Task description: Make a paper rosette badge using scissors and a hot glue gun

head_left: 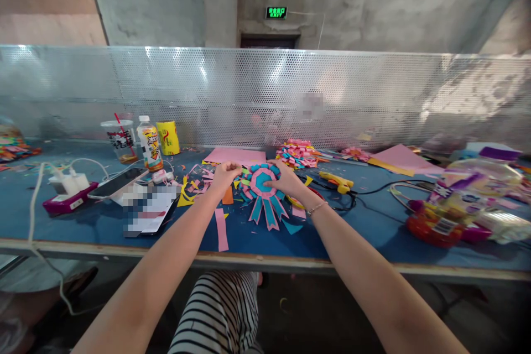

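Right hand [284,178]: fingers curled, pressing down on the paper rosette [262,191] at centre frame.
Left hand [226,172]: pinching the rosette's left edge.
Rosette: lying flat on the blue table [352,238], ribbon tails pointing toward the lower edge.
Advice: keeping pleats pinned while working; glue gun [337,181] sitting right of centre.
Surroundings: paper scraps [194,185] littering left.
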`<state>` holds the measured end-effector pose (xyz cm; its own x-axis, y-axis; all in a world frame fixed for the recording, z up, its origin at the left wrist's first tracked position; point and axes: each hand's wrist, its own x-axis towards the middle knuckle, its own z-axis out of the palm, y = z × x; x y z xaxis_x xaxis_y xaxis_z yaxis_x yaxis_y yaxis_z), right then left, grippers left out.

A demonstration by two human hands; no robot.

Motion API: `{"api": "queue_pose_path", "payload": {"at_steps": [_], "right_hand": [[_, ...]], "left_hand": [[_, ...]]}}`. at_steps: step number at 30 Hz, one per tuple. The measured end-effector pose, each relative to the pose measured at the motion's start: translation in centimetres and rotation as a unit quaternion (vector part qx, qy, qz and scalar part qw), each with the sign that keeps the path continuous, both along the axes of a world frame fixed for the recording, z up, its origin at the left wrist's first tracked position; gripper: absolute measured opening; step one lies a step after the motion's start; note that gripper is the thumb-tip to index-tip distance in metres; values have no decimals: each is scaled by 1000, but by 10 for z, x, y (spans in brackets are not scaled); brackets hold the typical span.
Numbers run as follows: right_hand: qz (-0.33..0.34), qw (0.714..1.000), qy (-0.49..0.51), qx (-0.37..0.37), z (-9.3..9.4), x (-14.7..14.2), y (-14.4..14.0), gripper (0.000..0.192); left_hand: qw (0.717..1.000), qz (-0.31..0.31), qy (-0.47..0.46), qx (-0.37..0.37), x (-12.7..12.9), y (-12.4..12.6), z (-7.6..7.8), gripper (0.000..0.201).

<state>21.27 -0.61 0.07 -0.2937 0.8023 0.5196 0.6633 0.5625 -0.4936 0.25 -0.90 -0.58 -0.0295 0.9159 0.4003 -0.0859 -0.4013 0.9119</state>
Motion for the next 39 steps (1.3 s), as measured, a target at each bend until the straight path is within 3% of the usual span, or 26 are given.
{"api": "queue_pose_path", "payload": {"at_steps": [11, 20, 39], "right_hand": [[9, 996, 9, 92, 0, 3, -1, 60], [2, 996, 64, 66, -7, 4, 6, 67], [17, 990, 135, 43, -16, 6, 15, 65]], "left_hand": [[998, -1, 59, 34, 4, -5, -1, 10], [993, -5, 89, 78, 6, -1, -6, 9], [997, 4, 78, 7, 5, 0, -12, 11]]}}
